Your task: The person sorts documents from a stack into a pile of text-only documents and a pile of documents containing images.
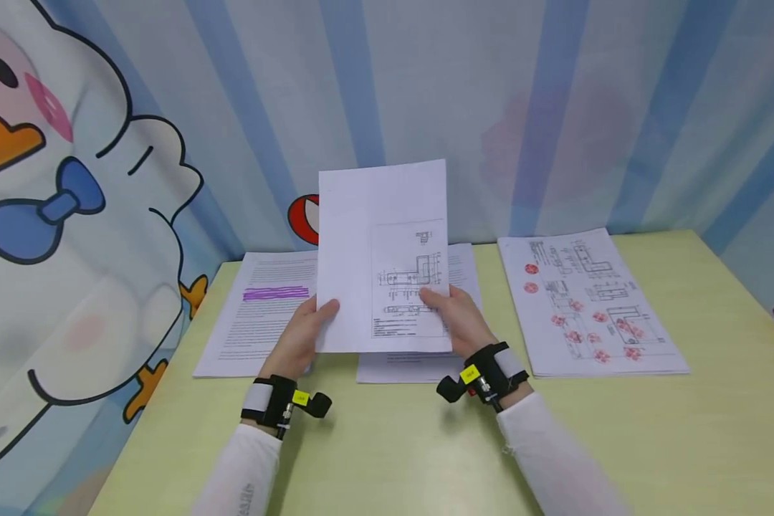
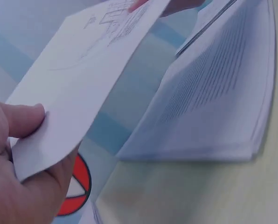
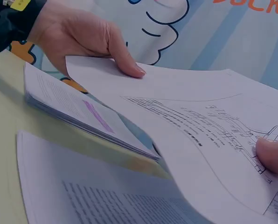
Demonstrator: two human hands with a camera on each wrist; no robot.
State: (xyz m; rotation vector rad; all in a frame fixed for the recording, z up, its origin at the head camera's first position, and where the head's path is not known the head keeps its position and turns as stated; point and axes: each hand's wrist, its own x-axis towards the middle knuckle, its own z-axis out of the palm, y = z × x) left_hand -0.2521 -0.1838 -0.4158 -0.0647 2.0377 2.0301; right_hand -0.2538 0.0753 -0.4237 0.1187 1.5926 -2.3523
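A sheet of paper [image 1: 348, 244] with a printed technical drawing is held up above the table, tilted toward the head camera. My left hand [image 1: 299, 335] pinches its lower left edge, thumb on the printed face and fingers behind. At the lower right edge my right hand [image 1: 461, 319] grips it the same way, the thumb lying over the drawing. Behind and below the sheet lies a middle stack of text pages [image 1: 413, 367], partly hidden by it; the left wrist view shows this stack [image 2: 209, 93] beneath the raised sheet [image 2: 78, 88].
A left stack of text pages [image 1: 251, 330] bears a purple highlighted band. To the right lies a stack of drawings [image 1: 587, 308] with red marks. All rest on a pale yellow-green table [image 1: 387, 437], against a striped cartoon curtain [image 1: 451, 93] at its back edge.
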